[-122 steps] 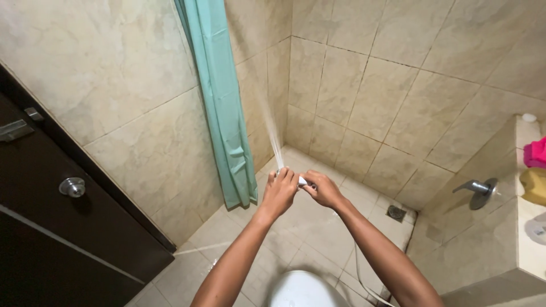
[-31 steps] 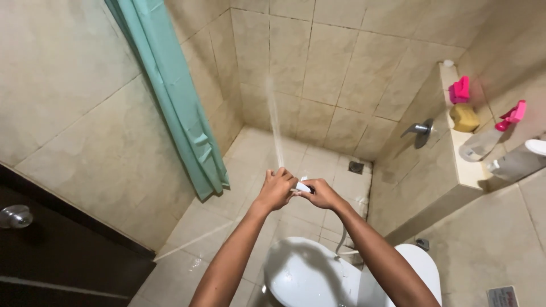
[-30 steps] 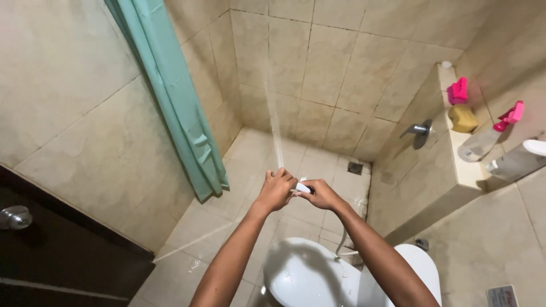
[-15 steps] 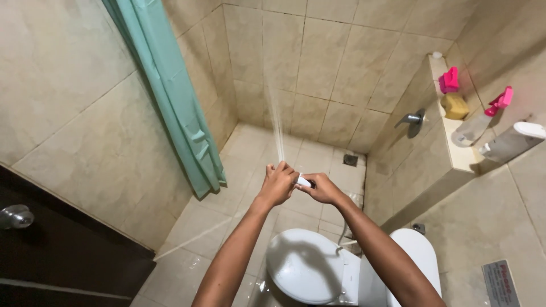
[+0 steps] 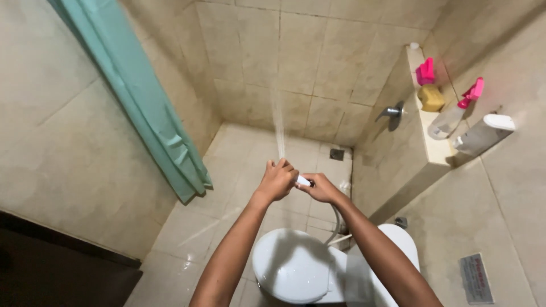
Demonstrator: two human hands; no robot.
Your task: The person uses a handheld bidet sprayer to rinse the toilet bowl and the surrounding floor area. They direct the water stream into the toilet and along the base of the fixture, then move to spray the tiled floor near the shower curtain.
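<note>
Head cam: both hands are wrapped around a white sprayer handle (image 5: 304,181), left hand (image 5: 277,181) and right hand (image 5: 322,188) each closed on an end. It sits between them above the toilet (image 5: 296,267), spraying water (image 5: 278,122) upward.

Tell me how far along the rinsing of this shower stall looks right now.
Done so far: the floor tiles by the teal curtain look wet and shiny. In hand: the left hand and right hand grip a white sprayer, its water jet aimed at the back wall. Left: I cannot tell how much wall is rinsed; the ledge with bottles looks untouched.
</note>
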